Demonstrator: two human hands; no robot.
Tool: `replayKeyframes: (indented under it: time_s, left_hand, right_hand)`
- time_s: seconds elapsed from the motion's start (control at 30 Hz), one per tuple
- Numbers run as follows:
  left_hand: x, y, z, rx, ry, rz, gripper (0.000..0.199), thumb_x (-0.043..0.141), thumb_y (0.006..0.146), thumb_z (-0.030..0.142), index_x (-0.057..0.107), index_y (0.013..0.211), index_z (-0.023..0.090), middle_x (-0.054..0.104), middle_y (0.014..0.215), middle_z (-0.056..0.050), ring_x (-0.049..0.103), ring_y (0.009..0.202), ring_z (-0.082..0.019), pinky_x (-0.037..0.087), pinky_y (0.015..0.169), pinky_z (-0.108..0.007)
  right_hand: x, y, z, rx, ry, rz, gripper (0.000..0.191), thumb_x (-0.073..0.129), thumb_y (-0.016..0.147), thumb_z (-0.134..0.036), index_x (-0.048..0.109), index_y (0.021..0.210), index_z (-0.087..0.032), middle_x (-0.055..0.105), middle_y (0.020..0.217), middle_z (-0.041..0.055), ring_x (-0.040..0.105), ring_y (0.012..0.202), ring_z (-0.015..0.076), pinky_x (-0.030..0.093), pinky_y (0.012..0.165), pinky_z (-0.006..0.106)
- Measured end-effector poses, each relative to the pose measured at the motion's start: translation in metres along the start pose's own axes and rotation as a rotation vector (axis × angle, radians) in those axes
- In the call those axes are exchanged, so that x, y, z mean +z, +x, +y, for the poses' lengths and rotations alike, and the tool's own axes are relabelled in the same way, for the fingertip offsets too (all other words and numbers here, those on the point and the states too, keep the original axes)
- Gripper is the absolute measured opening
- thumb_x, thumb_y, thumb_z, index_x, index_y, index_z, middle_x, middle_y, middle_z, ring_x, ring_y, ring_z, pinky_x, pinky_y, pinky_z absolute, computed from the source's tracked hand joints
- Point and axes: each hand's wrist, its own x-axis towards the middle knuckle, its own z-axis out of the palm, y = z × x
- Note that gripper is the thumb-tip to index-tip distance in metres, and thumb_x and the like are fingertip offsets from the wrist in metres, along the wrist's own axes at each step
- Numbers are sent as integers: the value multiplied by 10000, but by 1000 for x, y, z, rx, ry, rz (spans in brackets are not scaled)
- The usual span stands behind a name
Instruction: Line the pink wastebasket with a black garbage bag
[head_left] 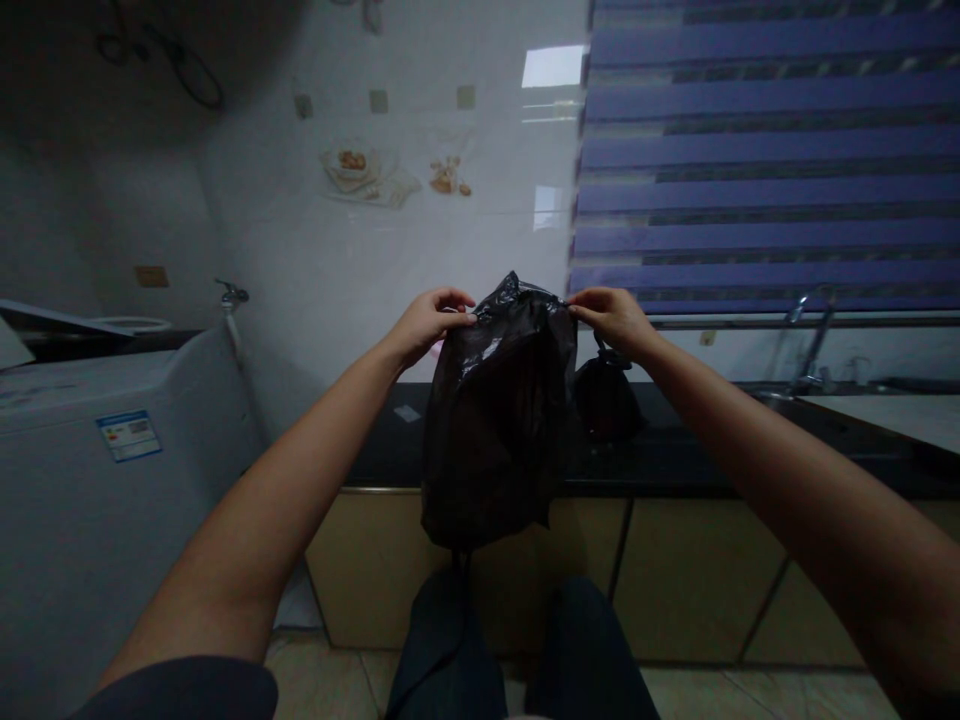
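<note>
Head view: the left hand [429, 325] and right hand [619, 318] are holding up a black plastic bag [491, 430], fingertips pinching opposite sides of its top. The bag is hanging before the worktop [382, 455], near a smaller dark bag [609, 405]. Handling it further is probably requiring an even grip.

Bag [499, 430]: black. Worktop [390, 445]: black. Cabinet doors [690, 570]: yellowish-beige. Blind [765, 160]: purple, dark horizontal stripes. Wall [510, 240]: white. Label [129, 436]: blue and white.
</note>
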Motion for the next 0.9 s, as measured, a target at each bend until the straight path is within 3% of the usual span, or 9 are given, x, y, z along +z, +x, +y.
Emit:
replayKeyframes:
  time_s: [0.2,0.33,0.43,0.57,0.77,0.9]
  left_hand:
    - [-1,0,-2,35,24,-35,182,699,595,181,603,749,175,549,710,-5,499,649,-105,340,546,-231]
    - [1,-1,0,42,21,-31,169,691,589,169,599,731,167,551,701,-2,494,630,-94,331,524,-219]
    - [2,-1,2,30,32,-29,162,680,586,157,592,721,162,549,689,3,484,601,-86,324,503,-210]
    - [1,-1,1,38,31,-27,148,671,594,150,593,718,164,536,666,9,463,569,-79,305,474,-206]
    - [0,0,-1,36,-3,2,124,670,594,120,604,690,164,532,651,4,459,570,-82,298,476,-217]
    - [-1,0,-3,38,-12,-6,123,673,601,129,609,701,162,555,684,-8,498,630,-100,336,523,-232]
  right_hand:
    - [0,-1,-2,5,-62,46,136,593,738,-231,643,792,-116,624,822,72,543,745,123,425,750,292]
    - [2,1,4,19,71,-6,150,571,741,-185,576,879,-126,578,739,35,512,667,97,405,650,250]
    - [3,1,7,8,111,-41,97,527,743,-132,542,839,-128,520,687,10,465,632,75,376,612,221]
    - [4,-3,2,14,181,-87,64,495,737,-135,541,778,-117,539,788,34,482,695,78,412,657,228]
    - [1,-9,-3,8,188,-121,326,676,634,-342,566,854,-127,575,875,70,510,731,104,438,671,256]
    - [-1,-6,1,5,162,-121,382,712,577,-354,551,845,-134,580,878,62,520,739,107,442,677,262]
